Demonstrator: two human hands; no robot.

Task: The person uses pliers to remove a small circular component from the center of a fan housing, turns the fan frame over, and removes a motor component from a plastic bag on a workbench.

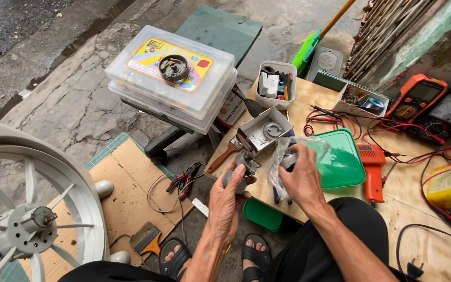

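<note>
Seated person, seen from above. Left hand (226, 194) is wrapped round a small grey motor part (237, 175), fingers pressed on its body; looks metal, stiff, prob. heavy for its size, best held round the casing. Right hand (301, 175) pinches a clear plastic bag (287, 156) w/ a part inside: light, slippery, crinkly. Beyond: open small box (265, 130), green lid (343, 162), stacked plastic cases (173, 75).

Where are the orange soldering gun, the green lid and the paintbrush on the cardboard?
orange soldering gun (373, 169), head view, on its handle.
green lid (344, 164), head view, on its bare top.
paintbrush (143, 237), head view, on its bristles.
</note>
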